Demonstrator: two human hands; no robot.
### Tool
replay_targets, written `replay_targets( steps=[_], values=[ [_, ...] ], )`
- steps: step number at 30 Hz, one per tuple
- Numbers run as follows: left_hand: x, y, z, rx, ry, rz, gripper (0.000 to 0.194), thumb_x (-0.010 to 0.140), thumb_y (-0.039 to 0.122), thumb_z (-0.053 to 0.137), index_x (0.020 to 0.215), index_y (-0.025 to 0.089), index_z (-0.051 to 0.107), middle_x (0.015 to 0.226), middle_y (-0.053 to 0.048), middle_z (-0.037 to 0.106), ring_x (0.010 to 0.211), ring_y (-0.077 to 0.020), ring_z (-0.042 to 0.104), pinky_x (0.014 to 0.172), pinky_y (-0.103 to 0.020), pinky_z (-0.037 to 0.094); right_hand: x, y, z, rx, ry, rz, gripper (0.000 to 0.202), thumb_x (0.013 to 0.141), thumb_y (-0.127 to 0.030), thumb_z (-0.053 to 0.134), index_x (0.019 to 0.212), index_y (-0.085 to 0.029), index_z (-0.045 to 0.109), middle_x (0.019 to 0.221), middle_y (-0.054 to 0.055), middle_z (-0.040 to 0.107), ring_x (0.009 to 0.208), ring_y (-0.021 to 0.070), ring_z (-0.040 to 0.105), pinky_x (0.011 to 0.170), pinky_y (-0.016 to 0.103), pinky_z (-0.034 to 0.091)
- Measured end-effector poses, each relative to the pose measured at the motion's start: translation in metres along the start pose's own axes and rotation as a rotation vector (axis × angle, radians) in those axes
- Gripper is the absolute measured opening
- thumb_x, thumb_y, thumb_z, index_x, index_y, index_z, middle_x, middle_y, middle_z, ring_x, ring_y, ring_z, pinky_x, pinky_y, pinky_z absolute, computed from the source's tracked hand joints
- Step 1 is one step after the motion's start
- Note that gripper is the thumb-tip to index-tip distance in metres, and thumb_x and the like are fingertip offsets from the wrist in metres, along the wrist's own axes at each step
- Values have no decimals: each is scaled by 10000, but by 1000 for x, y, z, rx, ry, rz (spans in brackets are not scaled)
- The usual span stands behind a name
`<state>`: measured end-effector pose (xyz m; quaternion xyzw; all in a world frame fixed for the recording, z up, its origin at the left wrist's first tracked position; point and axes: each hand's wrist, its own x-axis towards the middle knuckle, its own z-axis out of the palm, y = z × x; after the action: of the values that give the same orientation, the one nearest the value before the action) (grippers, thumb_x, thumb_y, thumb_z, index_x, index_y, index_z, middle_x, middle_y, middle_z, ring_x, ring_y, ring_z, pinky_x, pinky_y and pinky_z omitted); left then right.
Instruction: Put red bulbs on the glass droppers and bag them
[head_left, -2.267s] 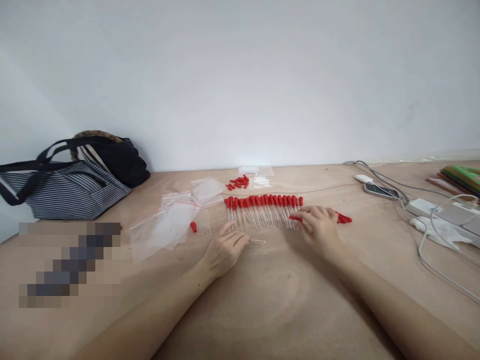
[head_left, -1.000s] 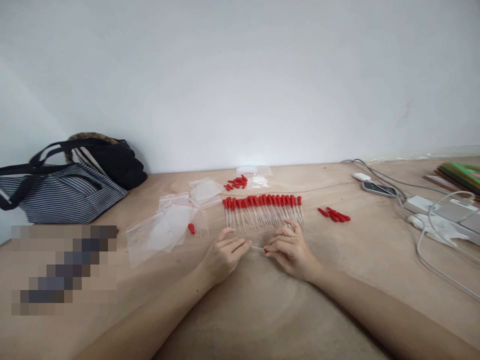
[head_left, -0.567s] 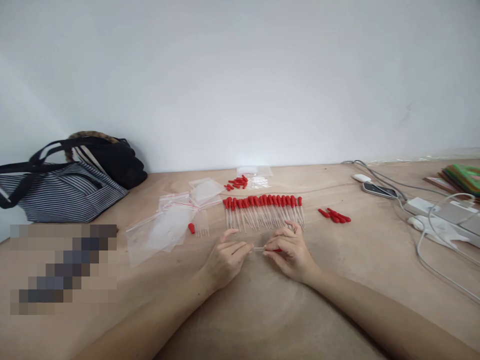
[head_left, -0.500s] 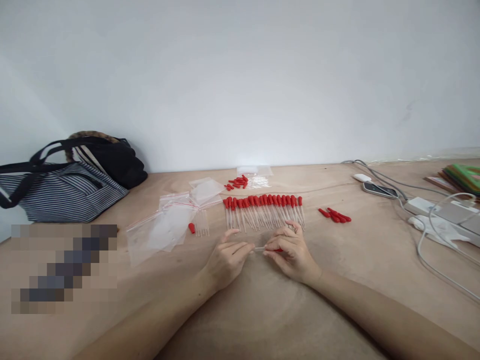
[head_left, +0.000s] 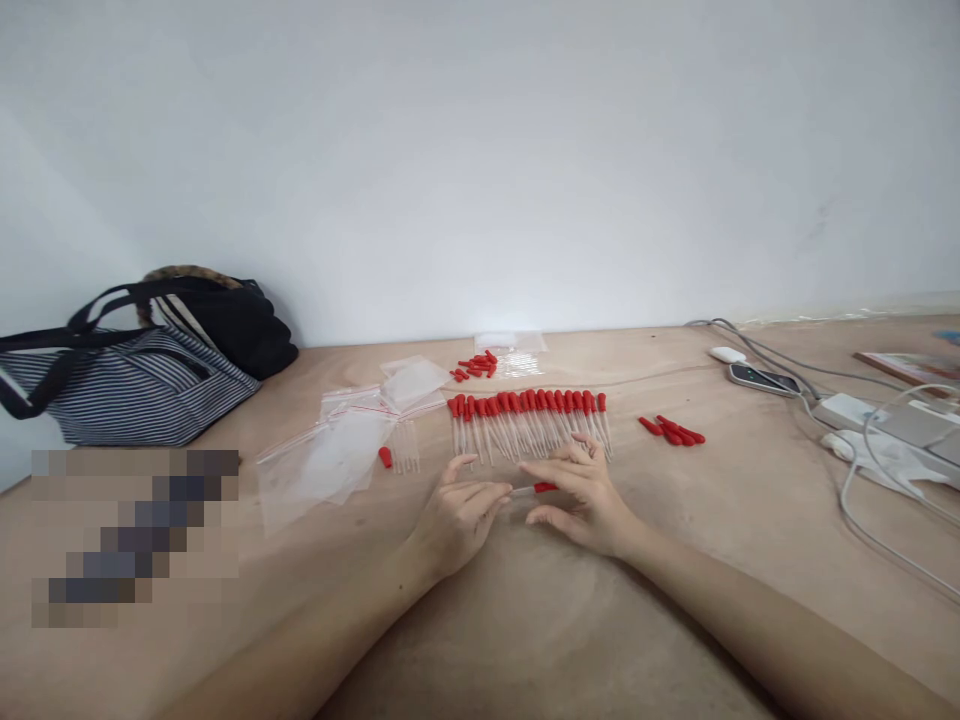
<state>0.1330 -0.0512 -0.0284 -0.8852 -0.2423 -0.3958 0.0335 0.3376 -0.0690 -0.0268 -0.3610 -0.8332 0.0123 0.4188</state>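
**Dropper pinched by the left hand, its red bulb framed by the parted fingers of the right**

A slim dropper [head_left: 525,491] was held nearly level between the two hands, above the wooden table [head_left: 570,640]. Its clear tube was gripped by the closed fingertips of the left hand [head_left: 459,515], and its red bulb [head_left: 545,487] was pointed toward the right hand [head_left: 586,500]. The right hand was held partly open, with the thumb parted from the fingers; the bulb was partly covered by those fingers, and whether it was touched by them could not be told.

Just beyond both hands, a row of droppers [head_left: 534,425] was laid side by side, red ends away from the hands and tips toward them. Farther out, a pile of red bulbs [head_left: 476,366] was set beside a group of clear tubes [head_left: 519,365]. To the right of the right hand, a small cluster of red bulbs [head_left: 673,431] was seen, with a black-faced device [head_left: 763,380], grey and white cables [head_left: 841,490] and crumpled white tissue [head_left: 874,460] farther right.

Beyond and left of the left hand, a single red bulb [head_left: 385,457] was placed near a few short clear tubes [head_left: 406,447], beside overlapping plastic bags [head_left: 330,450]. Farther left, a striped bag [head_left: 142,390] was seen against a black bag [head_left: 244,325].
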Motion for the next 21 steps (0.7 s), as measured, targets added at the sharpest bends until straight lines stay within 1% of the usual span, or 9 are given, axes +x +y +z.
replay_targets(
  steps=[3,6,9,11,14,16,18,20,21],
  values=[
    [4,0,-2,-17,-29,-131,136,835,163,458,844,190,591,677,36,692,510,-86,595,894,-390,363,0,6,-3,-28,77,120,481,723,-398,627,1150,-220,496,989,48,642,859,189,565,902,436,300],
    [11,6,-6,-59,-79,-287,181,844,215,440,771,198,605,597,56,663,458,-86,556,782,-354,413,0,5,-2,59,192,346,392,733,-405,603,1066,-204,555,930,66,651,777,191,571,779,391,405],
    [19,19,-9,-132,-97,-419,218,848,244,436,725,205,611,594,56,663,509,-104,577,641,-293,434,2,-5,4,263,138,540,241,741,-429,579,817,-211,649,751,38,669,669,176,563,656,333,437],
    [22,28,-9,-172,-104,-445,234,848,255,439,697,205,611,604,53,667,540,-110,586,600,-273,433,3,-15,10,415,87,598,258,746,-444,564,713,-207,659,703,33,669,652,170,565,613,307,437],
    [24,36,-6,-212,-124,-442,260,857,259,430,675,202,607,614,49,666,553,-108,584,592,-264,434,6,-27,17,571,84,634,311,740,-480,551,647,-198,642,678,28,660,656,167,560,605,295,439],
    [24,34,-5,-211,-129,-420,242,853,264,437,701,206,617,608,46,658,552,-109,576,593,-268,433,9,-29,16,604,90,682,347,719,-513,555,596,-193,611,608,11,627,617,160,535,580,285,429],
    [23,24,-8,-159,-135,-378,194,833,274,468,745,214,630,619,33,652,576,-124,574,612,-286,432,13,-24,8,611,99,734,381,712,-537,544,578,-183,581,533,-6,572,541,141,497,517,262,399],
    [23,7,-15,-36,-157,-368,155,806,275,498,774,215,637,686,4,659,661,-158,584,663,-321,427,18,-8,-8,576,104,793,405,727,-546,512,590,-169,569,505,-9,542,483,124,472,466,243,361],
    [23,-3,-21,57,-173,-401,141,788,264,510,756,208,635,715,-13,658,712,-180,584,680,-335,423,20,4,-19,504,90,862,413,703,-556,527,585,-163,570,507,-5,543,485,127,481,468,242,359]
  ],
)
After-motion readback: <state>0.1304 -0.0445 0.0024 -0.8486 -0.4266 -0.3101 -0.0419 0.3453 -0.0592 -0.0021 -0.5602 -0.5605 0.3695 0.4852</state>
